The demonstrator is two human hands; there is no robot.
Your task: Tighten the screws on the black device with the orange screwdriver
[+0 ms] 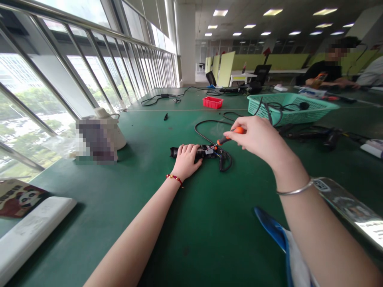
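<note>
A small black device point(206, 152) with exposed wiring lies on the green table point(155, 223), trailing a black cable point(206, 127). My left hand point(186, 160) presses down on its left part, fingers curled over it. My right hand point(257, 137) pinches an orange-handled screwdriver point(229, 136), whose tip points down-left into the device's open section.
A teal basket point(289, 108) with cables and a small red tray point(212, 102) stand farther back. A white object point(104, 131) sits to the left by the window railing. More black tools point(323, 137) lie to the right. A person sits at the far right.
</note>
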